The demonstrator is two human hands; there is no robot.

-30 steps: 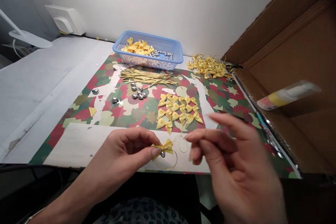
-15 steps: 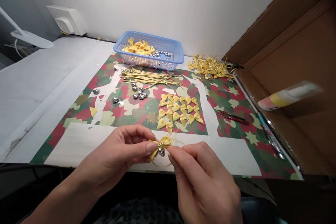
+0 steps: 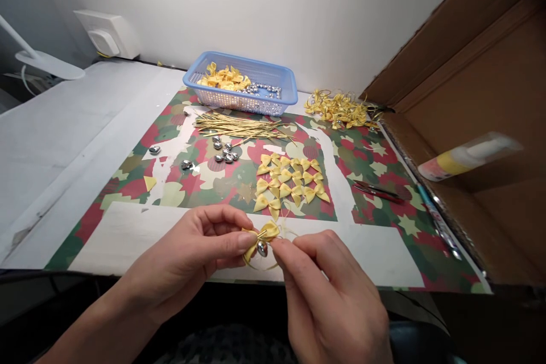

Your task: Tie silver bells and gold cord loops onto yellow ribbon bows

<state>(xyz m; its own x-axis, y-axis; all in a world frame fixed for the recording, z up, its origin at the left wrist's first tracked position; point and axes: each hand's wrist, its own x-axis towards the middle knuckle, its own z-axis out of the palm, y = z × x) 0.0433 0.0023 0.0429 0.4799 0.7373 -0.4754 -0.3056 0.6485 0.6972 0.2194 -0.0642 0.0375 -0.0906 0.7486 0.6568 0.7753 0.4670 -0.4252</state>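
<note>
Between thumb and fingers, my left hand (image 3: pixel 213 242) pinches a yellow ribbon bow (image 3: pixel 268 231) just above the table's front edge. A shiny silver bell-like bead (image 3: pixel 261 248) hangs at the middle of this bow, under a thin gold tie. My right hand (image 3: pixel 336 296) is closed in a pinch at the bow's right side, where a thin gold cord seems to run into its fingertips. Cord loops show behind and below the bow. Just beyond the hands, several yellow bows (image 3: pixel 292 176) lie in rows on the camouflage-patterned sheet (image 3: pixel 239 182).
A blue basket (image 3: pixel 241 60) holds bows and silver beads. Before it lie gold strips (image 3: pixel 239 125) and loose silver beads (image 3: pixel 227 152). Finished-looking bows are heaped (image 3: pixel 341 109) at the back right. Dark red-handled pliers or snips (image 3: pixel 377 190), a pen (image 3: pixel 439 222), a bottle (image 3: pixel 469 156) and cardboard (image 3: pixel 478 96) stand right.
Both hands keep almost the same hold on the bow and cord. The view has shifted very slightly; nothing else has visibly moved.
</note>
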